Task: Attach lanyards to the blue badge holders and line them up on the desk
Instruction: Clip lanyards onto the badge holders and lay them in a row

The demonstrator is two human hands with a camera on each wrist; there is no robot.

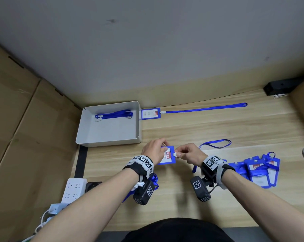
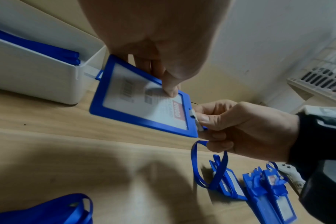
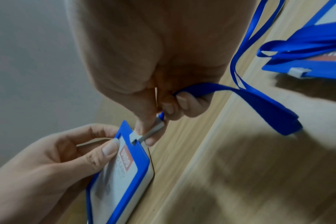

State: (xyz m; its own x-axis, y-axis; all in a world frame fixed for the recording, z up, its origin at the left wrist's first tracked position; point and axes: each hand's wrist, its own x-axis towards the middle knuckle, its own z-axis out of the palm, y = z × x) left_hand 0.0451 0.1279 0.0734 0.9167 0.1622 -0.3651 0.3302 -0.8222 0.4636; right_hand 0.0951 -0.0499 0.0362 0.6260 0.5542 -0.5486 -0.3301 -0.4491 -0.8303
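My left hand (image 1: 156,151) grips a blue badge holder (image 1: 168,157) just above the desk, thumb on its face (image 2: 144,106). My right hand (image 1: 187,153) pinches the white clip (image 3: 148,133) of a blue lanyard (image 1: 215,143) in the slot at the holder's top edge. The strap runs through my right fingers (image 3: 184,103) and loops away over the desk. One blue holder with its lanyard attached (image 1: 150,113) lies at the back of the desk, strap (image 1: 205,108) stretched to the right.
A white box (image 1: 112,135) at the back left holds a folded blue lanyard (image 1: 114,114). A pile of blue badge holders (image 1: 259,169) lies at the right. More blue straps (image 2: 48,210) lie under my left wrist. A power strip (image 1: 74,189) sits at the left edge.
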